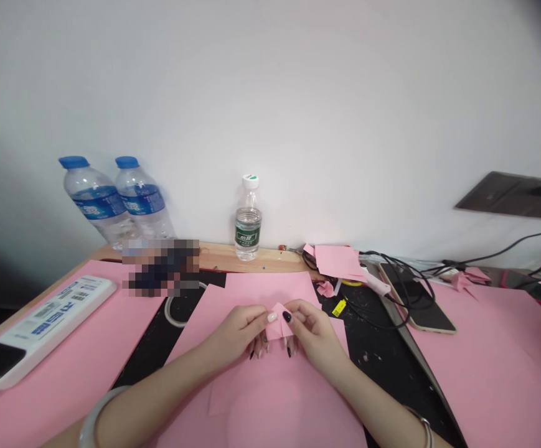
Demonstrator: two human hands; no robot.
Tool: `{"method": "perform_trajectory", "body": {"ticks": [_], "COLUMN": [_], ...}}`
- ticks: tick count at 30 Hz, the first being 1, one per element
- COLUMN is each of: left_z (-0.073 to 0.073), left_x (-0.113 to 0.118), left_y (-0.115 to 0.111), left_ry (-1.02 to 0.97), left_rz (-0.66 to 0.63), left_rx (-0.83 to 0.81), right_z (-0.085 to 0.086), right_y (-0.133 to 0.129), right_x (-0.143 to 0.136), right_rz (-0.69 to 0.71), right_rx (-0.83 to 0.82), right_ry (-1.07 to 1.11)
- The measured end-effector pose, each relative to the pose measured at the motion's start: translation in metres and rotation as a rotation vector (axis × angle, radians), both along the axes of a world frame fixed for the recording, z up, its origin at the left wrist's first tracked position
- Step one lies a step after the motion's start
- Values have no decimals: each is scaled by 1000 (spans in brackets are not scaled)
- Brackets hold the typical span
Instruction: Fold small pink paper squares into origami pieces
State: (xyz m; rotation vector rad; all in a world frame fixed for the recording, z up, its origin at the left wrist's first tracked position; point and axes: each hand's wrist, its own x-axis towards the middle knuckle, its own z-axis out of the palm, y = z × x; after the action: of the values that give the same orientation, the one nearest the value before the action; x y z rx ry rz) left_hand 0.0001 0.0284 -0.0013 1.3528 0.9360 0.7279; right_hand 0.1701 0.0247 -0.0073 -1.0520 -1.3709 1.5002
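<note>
Between my two hands is a small folded piece of pink paper (277, 328), raised a little over larger pink sheets (270, 386). My left hand (242, 328) pinches its left side, with the thumb on top and the fingers curled beneath. On the right side, my right hand (314, 330) grips it the same way, thumb pressed on the face. Creases run down the paper's middle. My fingers hide part of its edges and its underside.
A small water bottle (248, 224) stands against the wall, with two larger bottles (142, 199) leaning at left. A white power bank-like device (50, 323) lies left. Right are black cables (396, 298), a phone (419, 302) and pink sticky-note-like squares (338, 261).
</note>
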Motion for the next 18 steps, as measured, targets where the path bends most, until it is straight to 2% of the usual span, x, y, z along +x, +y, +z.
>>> {"method": "perform_trajectory", "body": {"ticks": [12, 18], "left_z": [0, -3], "left_x": [-1, 0], "left_y": [-1, -2], "left_ry": [69, 17], "left_rz": [42, 34], "left_rx": [25, -30], "right_z": [2, 2], "right_y": [0, -3], "right_x": [0, -1], "right_rz": [-10, -6], "right_rx": [-1, -13], "right_ry": [-26, -11]}}
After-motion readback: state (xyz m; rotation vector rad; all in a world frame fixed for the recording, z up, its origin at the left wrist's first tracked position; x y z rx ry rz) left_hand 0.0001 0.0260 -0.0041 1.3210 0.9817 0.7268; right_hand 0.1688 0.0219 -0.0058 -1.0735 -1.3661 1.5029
